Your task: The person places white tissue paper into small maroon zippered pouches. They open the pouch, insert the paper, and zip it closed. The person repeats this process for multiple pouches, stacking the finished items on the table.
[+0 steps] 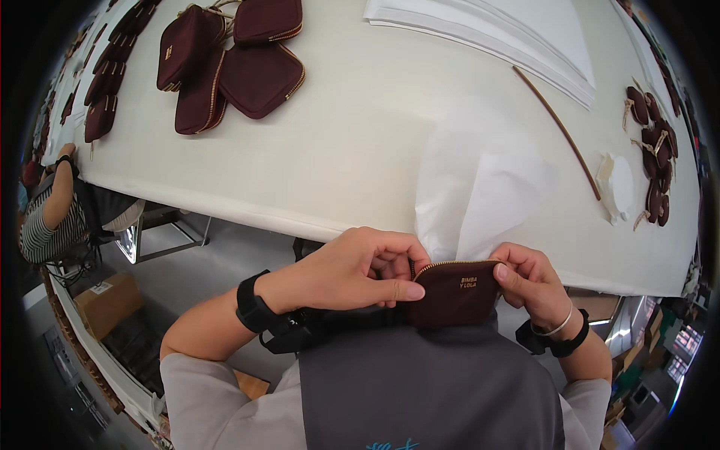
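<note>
I hold a small dark maroon zip pouch (454, 294) close to my chest, below the near edge of the white table (352, 157). My left hand (352, 268) grips its left end at the gold zipper, thumb pressed flat along the front. My right hand (529, 281) pinches the pouch's right top corner. A sheet of white tissue paper (480, 187) lies on the table just beyond my hands, its lower edge reaching the pouch's opening.
More maroon pouches (225, 64) lie at the table's far left, with a row of them (112, 71) along the left edge. Stacked white sheets (517, 37), a thin brown stick (559, 127), a white tape roll (616, 187) and small maroon tags (654, 150) sit right. Another person's arm (52, 206) shows at left.
</note>
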`<action>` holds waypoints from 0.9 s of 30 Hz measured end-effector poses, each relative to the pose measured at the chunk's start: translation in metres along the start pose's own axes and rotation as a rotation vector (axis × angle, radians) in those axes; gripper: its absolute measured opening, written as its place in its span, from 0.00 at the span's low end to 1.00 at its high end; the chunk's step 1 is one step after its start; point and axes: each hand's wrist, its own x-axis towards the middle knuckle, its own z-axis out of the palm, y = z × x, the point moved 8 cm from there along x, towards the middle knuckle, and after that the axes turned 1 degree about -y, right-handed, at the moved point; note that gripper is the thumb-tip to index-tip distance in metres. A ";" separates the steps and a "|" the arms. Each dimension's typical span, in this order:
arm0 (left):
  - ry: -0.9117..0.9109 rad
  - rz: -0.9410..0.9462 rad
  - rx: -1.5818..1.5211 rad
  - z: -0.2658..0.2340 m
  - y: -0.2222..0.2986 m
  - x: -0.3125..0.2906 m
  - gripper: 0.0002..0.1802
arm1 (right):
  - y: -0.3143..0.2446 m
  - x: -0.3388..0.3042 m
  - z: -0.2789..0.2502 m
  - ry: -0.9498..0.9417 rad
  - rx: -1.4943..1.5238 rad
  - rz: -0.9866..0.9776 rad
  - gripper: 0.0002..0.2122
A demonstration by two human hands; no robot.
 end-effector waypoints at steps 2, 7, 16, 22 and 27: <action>0.063 0.082 0.055 0.000 0.002 0.003 0.09 | -0.011 -0.009 0.000 0.099 -0.429 -0.282 0.07; 0.102 0.147 0.228 0.008 0.023 0.010 0.08 | -0.070 -0.050 0.053 0.323 -1.304 -1.032 0.14; 0.086 0.108 0.191 0.026 0.028 0.018 0.09 | -0.028 -0.014 0.049 -0.159 -0.507 -0.457 0.15; 0.080 0.274 0.289 0.032 0.034 0.014 0.10 | -0.030 -0.018 0.051 -0.129 -0.488 -0.418 0.12; -0.075 0.265 0.391 0.041 0.027 0.012 0.13 | -0.037 -0.032 0.058 -0.082 -0.725 -0.651 0.11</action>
